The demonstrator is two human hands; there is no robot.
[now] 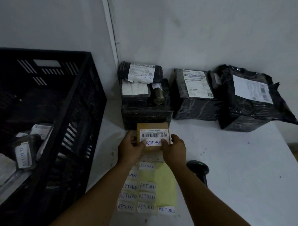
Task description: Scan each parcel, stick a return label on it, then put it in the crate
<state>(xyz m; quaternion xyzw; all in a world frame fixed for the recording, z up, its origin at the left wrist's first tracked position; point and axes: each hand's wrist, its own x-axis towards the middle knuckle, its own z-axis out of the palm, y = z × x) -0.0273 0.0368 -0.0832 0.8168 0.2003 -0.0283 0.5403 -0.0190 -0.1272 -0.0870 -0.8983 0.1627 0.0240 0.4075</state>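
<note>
A small brown cardboard parcel (152,127) with a barcode label lies on the white table in front of the stacked parcels. A white "RETURN" label (153,142) sits on its near part. My left hand (130,150) grips the parcel's left side, its thumb on the label's left end. My right hand (174,148) grips the right side, thumb on the label's right end. The black slatted crate (86,105) stands at the left, holding several labelled parcels (24,152). A yellow sheet (162,184) with several "RETURN" labels lies under my forearms. The black scanner (199,168) lies right of my right forearm.
Several black-wrapped parcels line the wall: a stack (144,96) just behind the brown parcel, a box (193,95) to its right, and a bagged box (250,98) at far right. The table edge (295,159) runs diagonally at the right.
</note>
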